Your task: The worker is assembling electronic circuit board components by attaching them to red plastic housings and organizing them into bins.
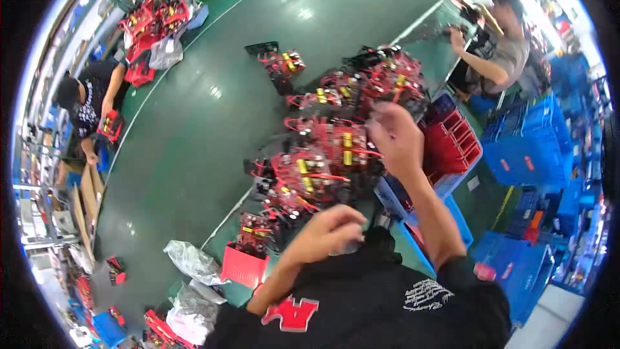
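A heap of red and black electronic assemblies [316, 168], with yellow parts and red wires, lies on the green surface in front of me. Above its right side is my right hand [399, 139], slightly blurred, its fingers bent and apart with no held thing visible. My left hand [329, 232] hovers at the near edge of the heap, close to my body. Its fingers are loosely curled, and I see nothing in them. A red plastic tray [245, 265] lies left of that hand, beside one assembly [254, 229].
Right of the heap stand a red divided bin [455, 145] and stacked blue crates [529, 142]. Clear plastic bags [190, 262] lie at lower left. One person [497, 52] works at upper right, another [93, 100] at far left holding a red assembly [111, 126]. A separate assembly [281, 64] lies beyond the heap.
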{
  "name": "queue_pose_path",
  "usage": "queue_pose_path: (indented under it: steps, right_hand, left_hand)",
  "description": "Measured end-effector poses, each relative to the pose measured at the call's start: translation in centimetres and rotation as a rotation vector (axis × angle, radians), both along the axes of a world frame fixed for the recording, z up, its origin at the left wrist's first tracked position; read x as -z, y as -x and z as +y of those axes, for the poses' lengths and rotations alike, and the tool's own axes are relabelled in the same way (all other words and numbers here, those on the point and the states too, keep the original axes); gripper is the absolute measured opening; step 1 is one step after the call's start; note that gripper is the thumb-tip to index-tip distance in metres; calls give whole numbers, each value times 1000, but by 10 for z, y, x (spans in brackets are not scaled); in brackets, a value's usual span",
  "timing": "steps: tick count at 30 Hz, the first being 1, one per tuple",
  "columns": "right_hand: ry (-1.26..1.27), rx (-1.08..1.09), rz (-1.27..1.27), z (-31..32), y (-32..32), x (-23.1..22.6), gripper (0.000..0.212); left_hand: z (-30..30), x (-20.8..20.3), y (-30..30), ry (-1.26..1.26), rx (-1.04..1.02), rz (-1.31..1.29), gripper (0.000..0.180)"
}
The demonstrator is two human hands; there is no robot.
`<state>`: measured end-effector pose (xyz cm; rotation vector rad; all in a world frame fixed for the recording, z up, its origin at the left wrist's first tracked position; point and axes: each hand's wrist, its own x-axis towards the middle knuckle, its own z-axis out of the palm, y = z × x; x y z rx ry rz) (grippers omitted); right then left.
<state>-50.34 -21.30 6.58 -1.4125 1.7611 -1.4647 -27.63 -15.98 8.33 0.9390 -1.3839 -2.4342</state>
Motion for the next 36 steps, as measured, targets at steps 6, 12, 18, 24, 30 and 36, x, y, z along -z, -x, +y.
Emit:
queue_pose_path:
  steps: [6, 12, 18, 24, 30, 36]
  right_hand:
    - [-540, -197, 472, -278, -128, 113, 104]
    - [-690, -62, 306, -328, -195, 127, 82]
    - [-385, -176, -6, -246, -33, 17, 36]
    - [-61, -144, -245, 58, 132, -80, 48]
    - [-283, 548, -281, 389, 210, -93, 55]
    - [-414, 1089, -267, 548, 301, 124, 42]
  left_hand:
    - [-17, 21, -119, 301, -1051, -324, 16]
    - [33, 85, -253, 79, -1287, -642, 19]
    - [-13, 78, -273, 66, -1399, -743, 21]
    - [-25, 1, -39, 433, -871, -474, 15]
    - [102, -12, 164, 303, 275, -180, 18]
    - [186, 100, 253, 243, 640, -427, 21]
